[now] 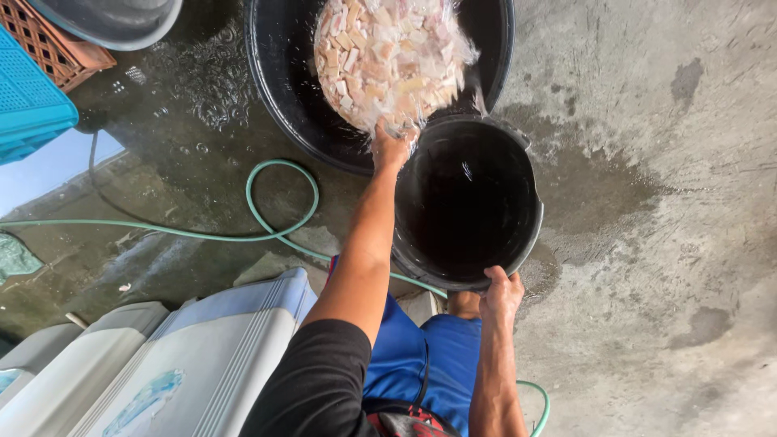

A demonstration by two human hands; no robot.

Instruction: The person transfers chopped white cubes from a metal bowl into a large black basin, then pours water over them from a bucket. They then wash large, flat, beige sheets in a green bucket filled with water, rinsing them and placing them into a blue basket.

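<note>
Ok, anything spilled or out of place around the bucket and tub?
Water is pooled on the floor left of the tub, and damp patches spread right of the bucket. The hose trails loose through the wet. No pieces show outside the tub.

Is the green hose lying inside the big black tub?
No, the green hose curls over the wet concrete floor beside the big black tub, outside its rim.
</note>
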